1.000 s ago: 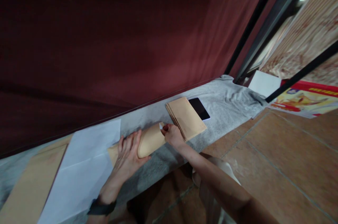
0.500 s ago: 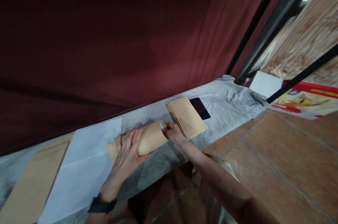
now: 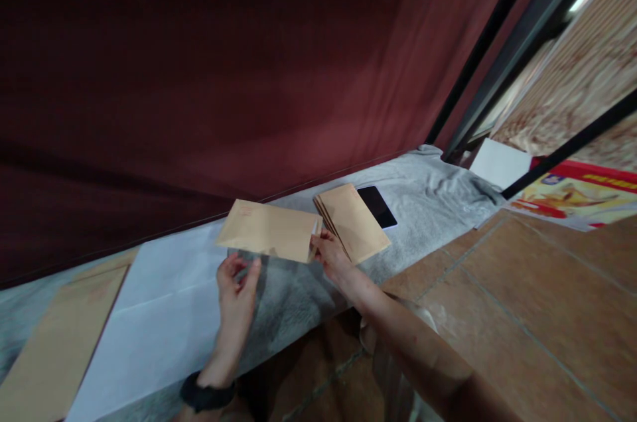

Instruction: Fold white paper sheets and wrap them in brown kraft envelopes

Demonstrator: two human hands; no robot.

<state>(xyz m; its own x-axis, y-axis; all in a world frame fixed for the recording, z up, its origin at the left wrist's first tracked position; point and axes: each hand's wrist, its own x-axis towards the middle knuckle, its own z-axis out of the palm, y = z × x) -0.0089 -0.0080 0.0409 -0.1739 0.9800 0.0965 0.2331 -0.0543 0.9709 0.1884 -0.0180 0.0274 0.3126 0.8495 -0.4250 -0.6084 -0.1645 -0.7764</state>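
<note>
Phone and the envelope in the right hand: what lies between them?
In the head view, a stack of envelopes lies between the phone and held envelope.

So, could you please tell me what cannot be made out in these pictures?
In the current head view:
Held envelope: its own paper hides most of its inside.
Reddish print on it: too small to read.
Envelope stack: the top one hides how many lie beneath.
Large brown paper: cut off by the picture's left and bottom edges.

Dark red curtain point(image 3: 259, 83), phone point(image 3: 377, 207) lying on grey cloth point(image 3: 423, 190), brown tiled floor point(image 3: 527, 296), red-and-yellow printed panel point(image 3: 582, 195)
</note>
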